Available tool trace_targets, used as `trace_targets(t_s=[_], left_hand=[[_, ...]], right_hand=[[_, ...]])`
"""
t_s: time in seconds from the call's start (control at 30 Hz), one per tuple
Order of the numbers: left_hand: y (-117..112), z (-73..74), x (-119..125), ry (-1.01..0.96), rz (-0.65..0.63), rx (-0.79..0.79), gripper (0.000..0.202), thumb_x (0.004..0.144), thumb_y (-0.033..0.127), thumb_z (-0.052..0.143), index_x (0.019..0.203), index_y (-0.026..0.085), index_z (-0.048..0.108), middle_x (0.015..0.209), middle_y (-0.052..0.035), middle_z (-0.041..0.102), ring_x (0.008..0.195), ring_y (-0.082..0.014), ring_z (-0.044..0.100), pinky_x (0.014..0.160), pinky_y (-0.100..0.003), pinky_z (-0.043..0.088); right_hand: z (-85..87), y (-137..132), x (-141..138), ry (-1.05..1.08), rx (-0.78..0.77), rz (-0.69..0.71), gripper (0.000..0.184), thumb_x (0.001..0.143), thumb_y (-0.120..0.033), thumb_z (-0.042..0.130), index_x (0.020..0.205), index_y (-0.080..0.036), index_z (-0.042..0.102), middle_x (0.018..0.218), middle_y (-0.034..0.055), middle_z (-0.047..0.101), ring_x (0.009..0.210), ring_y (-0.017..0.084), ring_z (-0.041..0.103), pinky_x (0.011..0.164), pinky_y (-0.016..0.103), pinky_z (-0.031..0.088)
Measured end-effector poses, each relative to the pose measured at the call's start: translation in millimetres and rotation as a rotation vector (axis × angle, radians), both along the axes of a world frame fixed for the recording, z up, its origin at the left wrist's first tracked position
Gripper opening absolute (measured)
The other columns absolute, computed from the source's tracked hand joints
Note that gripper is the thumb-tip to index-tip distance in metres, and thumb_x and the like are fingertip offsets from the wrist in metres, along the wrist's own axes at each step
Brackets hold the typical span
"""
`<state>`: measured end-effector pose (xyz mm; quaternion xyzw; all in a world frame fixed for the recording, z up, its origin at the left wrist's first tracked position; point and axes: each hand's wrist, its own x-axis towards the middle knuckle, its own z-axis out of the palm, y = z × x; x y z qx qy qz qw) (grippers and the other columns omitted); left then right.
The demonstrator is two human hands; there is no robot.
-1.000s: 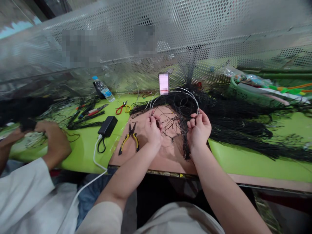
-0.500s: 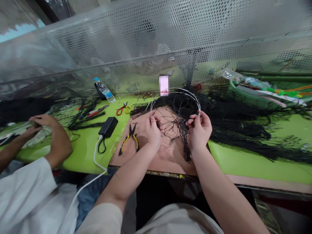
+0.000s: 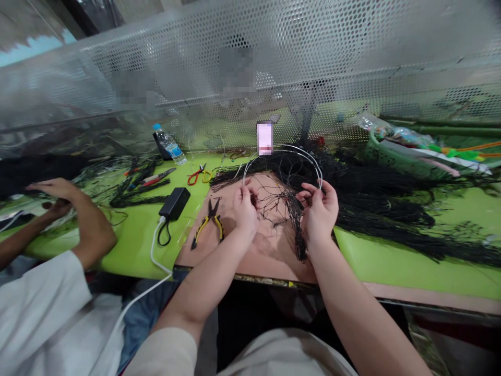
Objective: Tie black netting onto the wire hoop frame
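A silver wire hoop (image 3: pixel 295 151) stands arched over a brown board (image 3: pixel 270 250) on the green table. Black netting (image 3: pixel 290 206) hangs across the hoop and trails down between my hands. My left hand (image 3: pixel 245 211) pinches the hoop's left end together with net strands. My right hand (image 3: pixel 319 211) grips the hoop's right end and a bunched length of the net. A large heap of black netting (image 3: pixel 387 201) spreads to the right of the hoop.
Yellow-handled pliers (image 3: pixel 208 223) lie left of my hands, beside a black charger (image 3: pixel 174 203) with a white cable. Red scissors (image 3: pixel 197 175), a water bottle (image 3: pixel 169 144) and a phone (image 3: pixel 264 138) stand farther back. A co-worker's arm (image 3: pixel 84 224) works at the left. A perforated metal screen (image 3: pixel 274 68) closes the back.
My hands stay on the hoop; my right fingers have shifted slightly on the net. The co-worker's hands at the left have moved farther left and apart.
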<state>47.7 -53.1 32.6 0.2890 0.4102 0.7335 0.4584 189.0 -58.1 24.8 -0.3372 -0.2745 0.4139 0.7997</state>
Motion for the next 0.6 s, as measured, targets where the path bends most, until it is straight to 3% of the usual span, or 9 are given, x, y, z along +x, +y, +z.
trace_targets(t_s=[0.37, 0.6], left_hand=[[1, 8.1, -2, -0.054, -0.037, -0.058, 0.021, 0.098, 0.04, 0.056, 0.103, 0.02, 0.059, 0.071, 0.0051, 0.056, 0.041, -0.0031, 0.042, 0.035, -0.015, 0.026], [-2, 12.4, -2, -0.058, -0.044, -0.062, 0.019, 0.099, 0.036, 0.054, 0.102, 0.019, 0.06, 0.068, 0.0054, 0.054, 0.04, -0.0031, 0.04, 0.035, -0.015, 0.027]], right_hand=[[2.4, 0, 5, 0.085, -0.018, 0.056, 0.018, 0.089, -0.027, 0.06, 0.105, -0.022, 0.055, 0.089, 0.0023, 0.076, 0.068, 0.01, 0.069, 0.076, 0.03, 0.058], [4.4, -2, 5, 0.096, -0.06, 0.027, 0.017, 0.088, -0.028, 0.061, 0.103, -0.022, 0.056, 0.08, -0.0004, 0.073, 0.06, 0.009, 0.064, 0.064, 0.025, 0.054]])
